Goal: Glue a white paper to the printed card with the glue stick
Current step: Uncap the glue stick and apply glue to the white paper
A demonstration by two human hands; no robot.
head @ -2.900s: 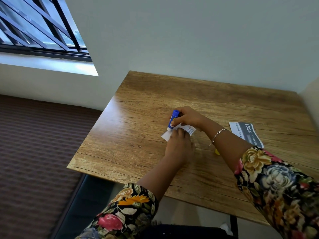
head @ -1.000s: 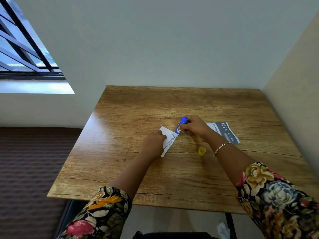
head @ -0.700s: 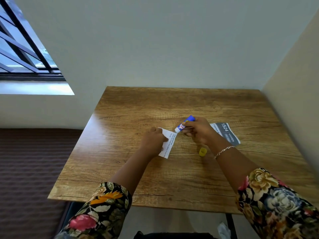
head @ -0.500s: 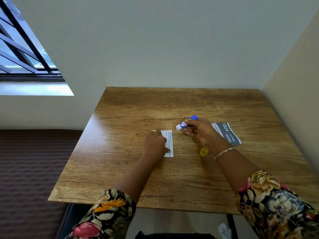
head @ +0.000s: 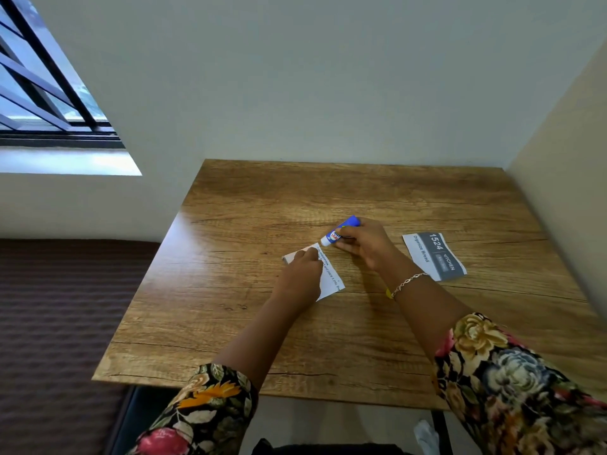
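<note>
A small white paper (head: 331, 278) with printed lines lies flat near the middle of the wooden table (head: 328, 339). My left hand (head: 300, 277) rests on its left part, fingers pressing it down. My right hand (head: 363, 244) grips the blue and white glue stick (head: 340, 231), uncapped, tilted with its tip at the paper's far corner. The printed card (head: 433, 256), grey and white with "1524", lies to the right, apart from both hands.
The glue stick's yellow cap (head: 388, 293) peeks out beside my right wrist. Walls close the table's far side and right side. A barred window (head: 42, 93) is at the upper left; brown floor lies left of the table.
The paper has turned under my left hand and its far end now points toward the glue stick. My right hand brought the glue stick's tip down to the paper's corner.
</note>
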